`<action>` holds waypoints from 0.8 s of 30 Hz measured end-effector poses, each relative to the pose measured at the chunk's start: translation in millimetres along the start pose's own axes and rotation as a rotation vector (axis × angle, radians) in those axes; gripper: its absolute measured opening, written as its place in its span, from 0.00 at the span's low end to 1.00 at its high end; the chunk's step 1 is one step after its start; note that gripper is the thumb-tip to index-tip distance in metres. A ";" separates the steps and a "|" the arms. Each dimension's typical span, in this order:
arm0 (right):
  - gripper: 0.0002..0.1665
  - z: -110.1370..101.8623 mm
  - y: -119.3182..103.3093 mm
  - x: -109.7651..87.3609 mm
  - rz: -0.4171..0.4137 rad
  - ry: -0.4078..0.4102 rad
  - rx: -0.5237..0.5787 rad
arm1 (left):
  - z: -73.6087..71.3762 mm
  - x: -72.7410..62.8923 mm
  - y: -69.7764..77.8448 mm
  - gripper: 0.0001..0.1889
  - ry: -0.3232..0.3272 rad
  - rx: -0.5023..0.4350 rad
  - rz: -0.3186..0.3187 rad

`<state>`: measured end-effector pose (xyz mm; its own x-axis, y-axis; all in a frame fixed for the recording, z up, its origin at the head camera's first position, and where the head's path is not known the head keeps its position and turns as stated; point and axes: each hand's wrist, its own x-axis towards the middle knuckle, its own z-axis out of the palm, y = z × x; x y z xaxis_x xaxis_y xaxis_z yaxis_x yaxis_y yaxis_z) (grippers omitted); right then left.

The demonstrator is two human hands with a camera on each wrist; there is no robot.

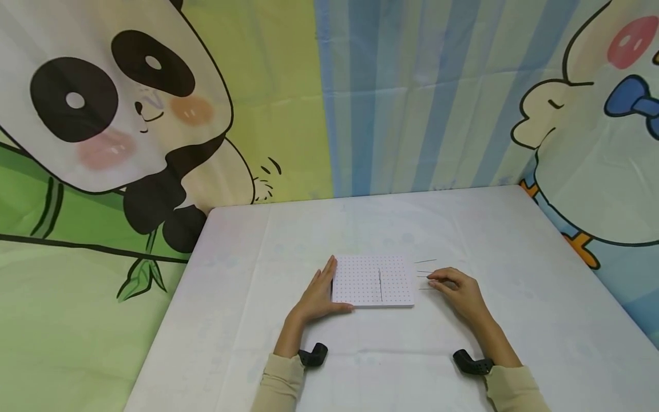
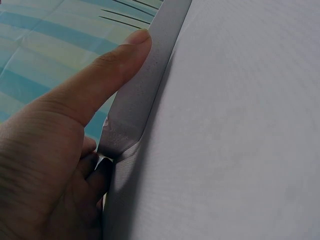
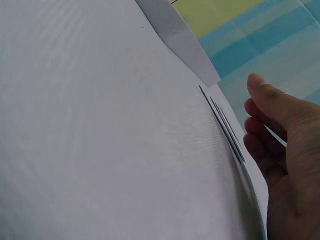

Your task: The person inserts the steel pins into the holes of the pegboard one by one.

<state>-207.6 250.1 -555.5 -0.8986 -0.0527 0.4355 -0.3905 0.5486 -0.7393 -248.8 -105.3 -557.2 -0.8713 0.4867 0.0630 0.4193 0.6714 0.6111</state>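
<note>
A white board (image 1: 355, 280) with a grid of small holes lies on the table. My left hand (image 1: 319, 294) braces its near-left corner, fingers straight along the left side and thumb (image 2: 120, 57) along the front edge. Several thin dark rods (image 2: 125, 18) rise from the board in the left wrist view; from the head they line up as one dark line. More thin dark rods (image 3: 222, 125) lie on the table right of the board. My right hand (image 1: 460, 294) is just over them, fingers bent, thumb near the index finger; nothing shows between them in the right wrist view.
A white cloth covers the table (image 1: 288, 234). Behind it hangs a backdrop (image 1: 278, 86) with a cartoon panda and blue stripes. Black wrist cameras (image 1: 314, 356) sit on both wrists above beige sleeves.
</note>
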 end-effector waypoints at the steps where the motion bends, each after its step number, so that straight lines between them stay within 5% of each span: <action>1: 0.10 0.6 1.4 -0.6 0.004 -0.006 0.011 | -0.2 -0.1 0.1 0.68 0.000 0.000 0.001; 24: 0.09 5.0 8.2 -1.7 -0.047 -0.069 -0.123 | -0.2 1.3 0.3 0.67 0.002 -0.002 0.007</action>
<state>-210.3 250.6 -564.9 -0.8932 -0.1356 0.4287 -0.4087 0.6423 -0.6484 -249.8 -104.5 -556.8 -0.8687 0.4904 0.0691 0.4251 0.6668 0.6121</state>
